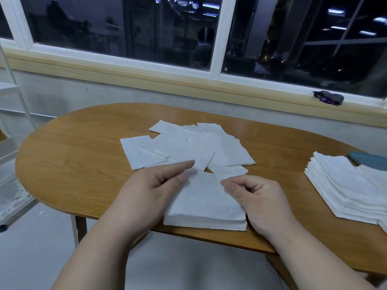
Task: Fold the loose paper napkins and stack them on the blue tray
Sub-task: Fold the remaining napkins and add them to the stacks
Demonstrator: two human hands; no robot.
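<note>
a small stack of white paper napkins (206, 208) lies squared up at the near edge of the oval wooden counter (73, 155), right in front of the person. the left hand (150, 191) rests on the stack's left side, index finger stretched forward toward the loose pile, thumb lying on the top napkin's far left corner; its grip is loose and partly open, and whether it has hold of a sheet cannot be told. the right hand (257, 197) sits on the stack's right side with fingers curled inward and thumb near the top edge; its grip is nearly closed, but whether paper is pinched inside cannot be told.

just beyond the stack, a scatter of loose unfolded napkins (188, 145) overlaps at mixed angles near the counter's middle. at the right edge, a taller pile of folded napkins (345, 185) sits on the blue tray (368, 160), only a far corner of which shows. a dark small object (328, 97) lies on the window sill.
</note>
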